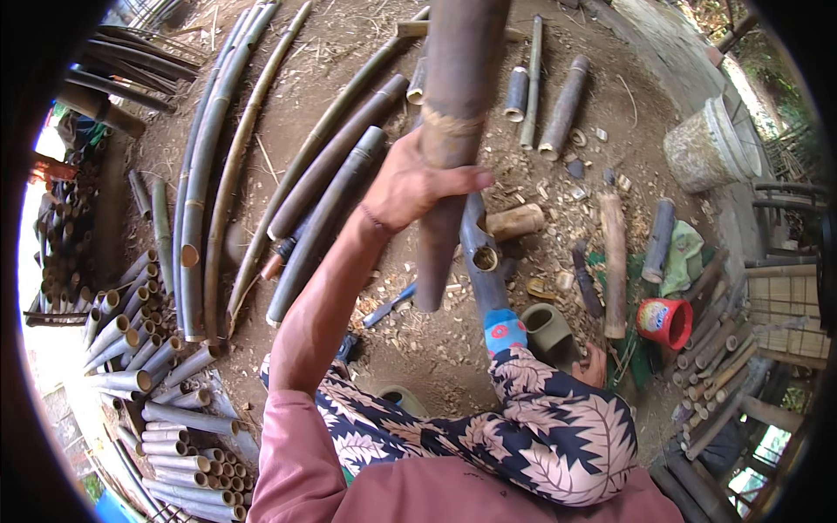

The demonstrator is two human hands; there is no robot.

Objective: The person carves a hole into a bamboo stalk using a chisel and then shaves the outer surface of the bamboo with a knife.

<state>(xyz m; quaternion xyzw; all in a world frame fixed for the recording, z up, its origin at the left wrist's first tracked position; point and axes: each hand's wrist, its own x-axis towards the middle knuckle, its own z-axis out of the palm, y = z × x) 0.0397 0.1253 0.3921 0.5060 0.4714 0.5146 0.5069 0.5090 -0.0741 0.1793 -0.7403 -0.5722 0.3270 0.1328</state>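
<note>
My left hand (423,179) is wrapped round a thick brown bamboo pole (458,65), raised close before me. Its upper end runs out of view at the top, and its lower end tapers above the ground. Behind it lies a dark bamboo piece (493,283) with an opening in its side, touching my blue sock (505,331). My right hand (592,364) is low beside my knee, partly hidden by the patterned trouser leg; its visible fingers are apart, with nothing seen in them. An olive clog (547,329) sits close to it. A blue-handled tool (391,305) lies between my feet.
Long bamboo poles (209,157) lie to the left, above stacked cut tubes (187,471). Short bamboo lengths (614,261), a red tub (664,322) and a green cloth (684,259) are on the right. A stained bucket (711,144) stands beyond. Chips litter the dirt floor.
</note>
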